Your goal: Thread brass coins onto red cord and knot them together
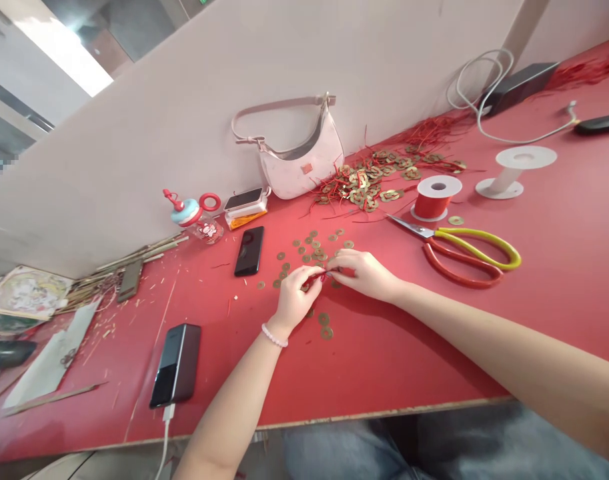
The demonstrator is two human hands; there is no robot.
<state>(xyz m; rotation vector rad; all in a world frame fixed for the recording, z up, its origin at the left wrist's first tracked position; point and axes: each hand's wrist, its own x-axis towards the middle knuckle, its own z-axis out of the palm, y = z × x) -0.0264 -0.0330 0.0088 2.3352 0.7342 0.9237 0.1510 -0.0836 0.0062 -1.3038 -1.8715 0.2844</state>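
Left hand (pixel 297 298) and right hand (pixel 367 273) pinch red cord (pixel 323 275); coins (pixel 327 332) around; table edge (pixel 384 411) near.

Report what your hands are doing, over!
Left hand and right hand pinching thin red cord. Round brass holed coins scattered around. Red-and-yellow-handled scissors lie apart.

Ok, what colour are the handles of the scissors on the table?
One handle of the scissors is yellow, the other red; the head view shows them clearly.
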